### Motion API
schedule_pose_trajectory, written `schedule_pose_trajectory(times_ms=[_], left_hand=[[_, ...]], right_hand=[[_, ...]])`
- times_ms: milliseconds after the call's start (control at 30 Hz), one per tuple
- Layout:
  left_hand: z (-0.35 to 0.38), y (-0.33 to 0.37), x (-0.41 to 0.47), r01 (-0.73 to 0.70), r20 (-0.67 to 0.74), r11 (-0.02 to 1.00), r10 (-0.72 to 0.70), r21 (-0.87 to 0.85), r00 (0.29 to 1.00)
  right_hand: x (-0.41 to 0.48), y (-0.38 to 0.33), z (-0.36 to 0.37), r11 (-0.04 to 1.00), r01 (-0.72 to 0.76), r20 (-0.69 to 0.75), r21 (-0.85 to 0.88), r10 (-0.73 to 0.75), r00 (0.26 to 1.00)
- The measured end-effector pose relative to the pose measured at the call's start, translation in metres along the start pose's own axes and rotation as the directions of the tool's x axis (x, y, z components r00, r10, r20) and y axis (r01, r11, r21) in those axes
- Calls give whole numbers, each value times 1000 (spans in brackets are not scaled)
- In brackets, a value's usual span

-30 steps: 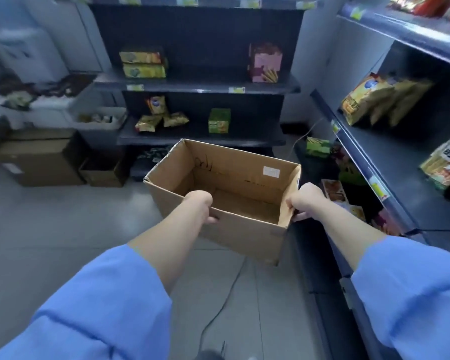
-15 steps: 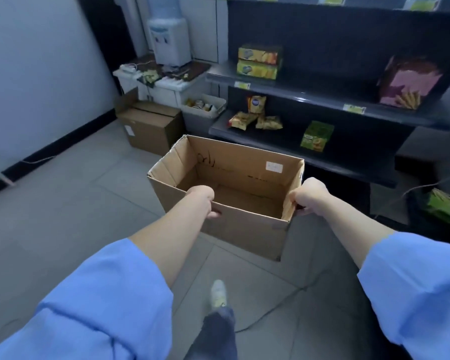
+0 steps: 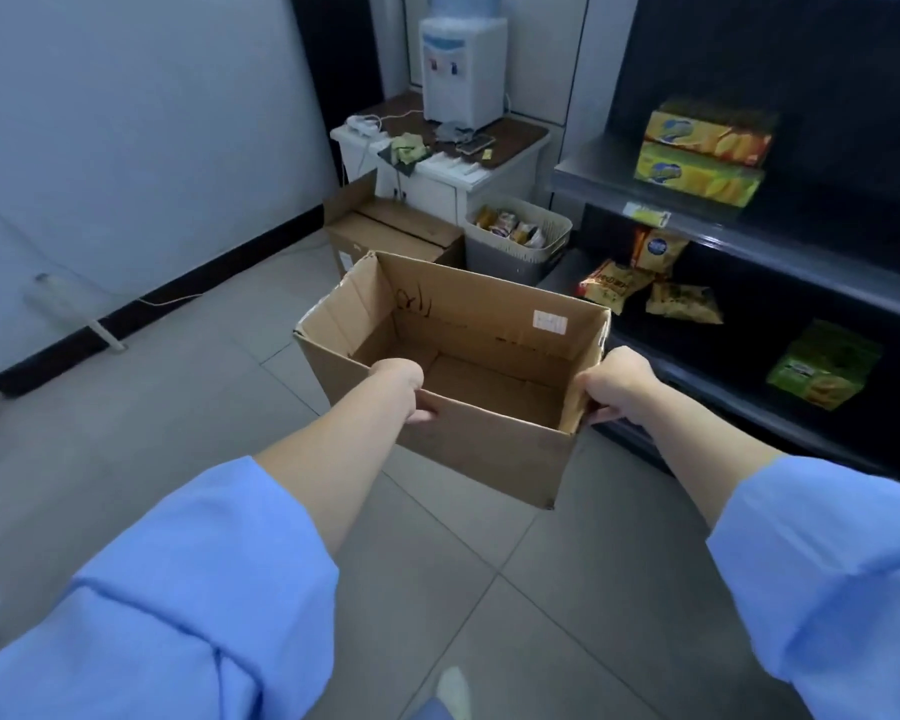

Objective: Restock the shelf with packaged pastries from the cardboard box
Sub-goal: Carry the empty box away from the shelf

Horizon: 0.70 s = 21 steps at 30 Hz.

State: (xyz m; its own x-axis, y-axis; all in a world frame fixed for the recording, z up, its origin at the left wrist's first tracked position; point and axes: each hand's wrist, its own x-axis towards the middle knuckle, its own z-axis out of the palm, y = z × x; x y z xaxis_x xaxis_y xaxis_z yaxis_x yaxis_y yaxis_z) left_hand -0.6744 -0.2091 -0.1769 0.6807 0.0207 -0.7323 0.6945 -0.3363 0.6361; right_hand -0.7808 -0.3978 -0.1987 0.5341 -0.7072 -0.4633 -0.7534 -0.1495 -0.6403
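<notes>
Cardboard box [image 3: 484, 439] at frame centre, held in the air above the grey tile floor [image 3: 126, 433], open top, inside looks bare.
Left hand [image 3: 404, 387] clamped over the near rim, fingers curled inside, thumb on the outer wall.
Right hand [image 3: 617, 384] pinching the right end wall near its corner, fingers closed on the cardboard.
Both arms in blue sleeves [image 3: 178, 615].
Dark shelf [image 3: 749, 236] at 2 o'clock: two yellow boxes [image 3: 702, 153] stacked on the upper level; snack bags [image 3: 645, 278] and a green pack [image 3: 822, 363] lower.
Grey basket [image 3: 515, 252] of packets at 12, just beyond the box.
Closed carton [image 3: 385, 233] at 11.
Water dispenser [image 3: 461, 70] on a cabinet, far 12.
</notes>
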Motion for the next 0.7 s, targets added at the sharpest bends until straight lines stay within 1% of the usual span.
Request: schedule_pose_trajectory(times_ms=[100, 233, 300, 567, 700], left_hand=[[6, 43, 36, 2, 9, 1000, -2, -23, 1000], [18, 95, 90, 12, -22, 999, -13, -51, 1000], [26, 121, 122, 27, -36, 998, -30, -65, 999], [64, 228, 243, -1, -125, 990, -17, -139, 992], [67, 276, 303, 19, -142, 988, -42, -155, 989]], right_hand=[[42, -36, 6, 1000, -5, 18, -4, 5, 1000], [102, -83, 12, 999, 4, 27, -32, -3, 1000], [137, -107, 18, 999, 19, 48, -35, -18, 999], [283, -205, 39, 996, 64, 166, -62, -52, 985], [341, -252, 55, 995, 47, 190, -92, -29, 981]])
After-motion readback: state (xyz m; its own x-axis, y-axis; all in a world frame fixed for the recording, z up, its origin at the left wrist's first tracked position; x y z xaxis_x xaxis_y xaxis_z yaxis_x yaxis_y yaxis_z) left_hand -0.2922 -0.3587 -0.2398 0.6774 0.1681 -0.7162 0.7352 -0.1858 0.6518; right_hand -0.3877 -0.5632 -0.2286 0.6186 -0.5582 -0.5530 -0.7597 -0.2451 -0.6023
